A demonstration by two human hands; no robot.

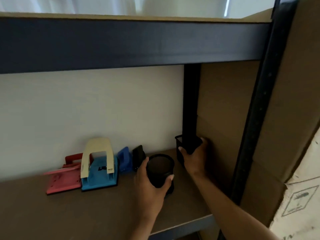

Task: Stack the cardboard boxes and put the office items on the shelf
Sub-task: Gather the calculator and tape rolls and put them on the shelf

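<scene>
The brown shelf board [72, 207] is bounded in front by a dark metal rail [188, 226] at its right end, behind by a pale wall [86, 104], and above by the thick dark beam [121, 44] of the next level. At the right, a dark rear post [191, 101] and a dark front upright [256, 118] frame the corner, with cardboard boxes [294, 101] standing just beyond them. The front left stretch of the board lies bare, as does the strip in front of the hands.

Along the wall stands a row of office items: a red hole punch [64, 177], a blue hole punch with a cream handle [99, 168] touching it, a smaller blue punch [124, 159] and a small black item [138, 156], too dark to identify.

The left hand [149, 189] grips a round black mesh cup [160, 170], fingers and thumb curled around its side; the cup sits low at the board, just right of the black item. The right hand [194, 156] grips a second, squarer black mesh holder [183, 144] from its right side, right against the rear post in the back corner. The two holders are near each other but apart.
</scene>
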